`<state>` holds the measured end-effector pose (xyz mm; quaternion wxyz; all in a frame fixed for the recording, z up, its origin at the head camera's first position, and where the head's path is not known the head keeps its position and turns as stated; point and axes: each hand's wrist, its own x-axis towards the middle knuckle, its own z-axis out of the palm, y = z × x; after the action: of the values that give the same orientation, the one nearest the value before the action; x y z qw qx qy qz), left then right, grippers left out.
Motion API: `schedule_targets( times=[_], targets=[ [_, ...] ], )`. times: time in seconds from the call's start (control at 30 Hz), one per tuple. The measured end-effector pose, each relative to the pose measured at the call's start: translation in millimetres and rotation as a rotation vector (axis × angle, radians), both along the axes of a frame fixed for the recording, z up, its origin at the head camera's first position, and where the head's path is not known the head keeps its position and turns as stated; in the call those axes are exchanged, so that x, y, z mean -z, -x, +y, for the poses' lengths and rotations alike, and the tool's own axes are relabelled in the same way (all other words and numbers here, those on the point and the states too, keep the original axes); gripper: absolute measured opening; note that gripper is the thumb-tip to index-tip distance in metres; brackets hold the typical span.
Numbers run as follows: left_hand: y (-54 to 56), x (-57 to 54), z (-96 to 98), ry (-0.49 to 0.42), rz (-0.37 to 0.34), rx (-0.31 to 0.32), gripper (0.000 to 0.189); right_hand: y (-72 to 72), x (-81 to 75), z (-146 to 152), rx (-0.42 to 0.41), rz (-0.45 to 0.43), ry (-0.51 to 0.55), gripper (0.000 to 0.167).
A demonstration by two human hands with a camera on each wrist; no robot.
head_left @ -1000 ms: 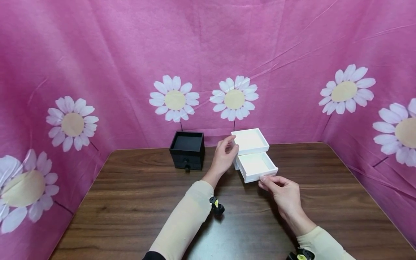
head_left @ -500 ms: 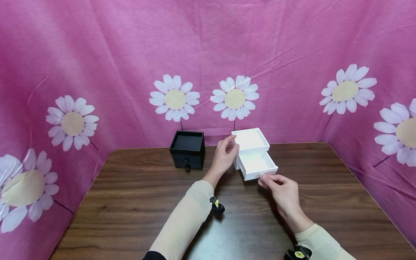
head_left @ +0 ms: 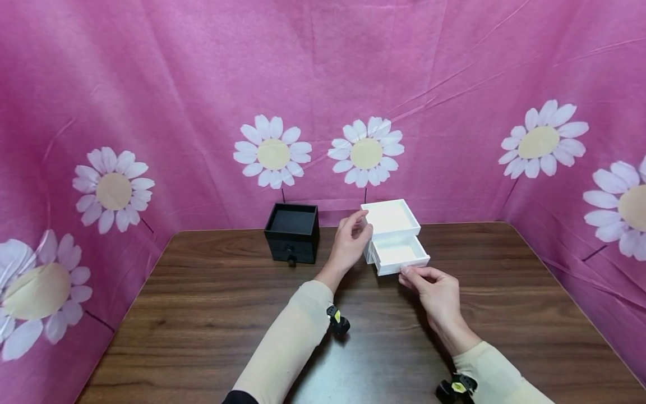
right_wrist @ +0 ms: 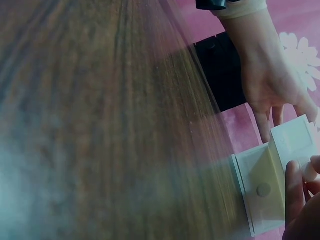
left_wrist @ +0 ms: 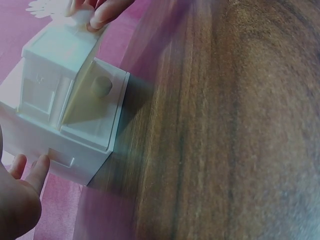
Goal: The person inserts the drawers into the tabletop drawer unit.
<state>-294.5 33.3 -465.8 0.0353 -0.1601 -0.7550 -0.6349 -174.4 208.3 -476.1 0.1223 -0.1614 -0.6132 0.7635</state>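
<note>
A small white drawer box [head_left: 396, 232] stands at the back of the table, its open tray top facing up. From its front sticks out the upper drawer [head_left: 391, 270], partly pulled out with nothing in it. My right hand [head_left: 440, 297] pinches the white round knob [right_wrist: 309, 172] of that drawer between thumb and fingers. Below it, a second drawer with its own knob [left_wrist: 101, 86] sits flush in the box. My left hand [head_left: 347, 245] touches the box's left side, fingertips beside a small rectangular recess [left_wrist: 62, 158] in the wall.
A black drawer box [head_left: 291, 249] with an open tray top and round knobs stands to the left of the white one. Both are on a brown wood-grain table [head_left: 212, 314]. A pink cloth [head_left: 192, 84] with large daisies rises behind and beside the table.
My right hand has moved away from me and slightly left, pushing the drawer further into the white box. The left hand stays at the box's side.
</note>
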Motion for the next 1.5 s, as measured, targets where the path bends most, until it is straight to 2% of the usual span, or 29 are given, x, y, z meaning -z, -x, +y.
schedule_targets(
  times=[0.23,0.6,1.03,1.3,1.5],
  targets=[
    [-0.2,0.4,0.0,-0.017,0.008,-0.004,0.046,6.8,2.9,-1.7,0.002,0.012,-0.018,0.027],
    [-0.3,0.5,0.6,0.023,0.010,-0.005,0.047,16.9,0.7,-1.5,0.003,0.041,-0.016,0.022],
    [0.1,0.9,1.4,0.026,0.016,-0.014,0.047,31.7,-1.7,-3.5,0.015,0.013,-0.053,0.019],
    [-0.4,0.4,2.0,0.017,0.002,-0.004,0.047,38.7,-1.0,-6.2,0.024,0.017,-0.039,0.015],
    [0.4,1.4,1.8,0.023,0.012,-0.022,0.046,44.5,-0.6,-8.9,0.015,0.035,-0.021,0.021]
  ],
)
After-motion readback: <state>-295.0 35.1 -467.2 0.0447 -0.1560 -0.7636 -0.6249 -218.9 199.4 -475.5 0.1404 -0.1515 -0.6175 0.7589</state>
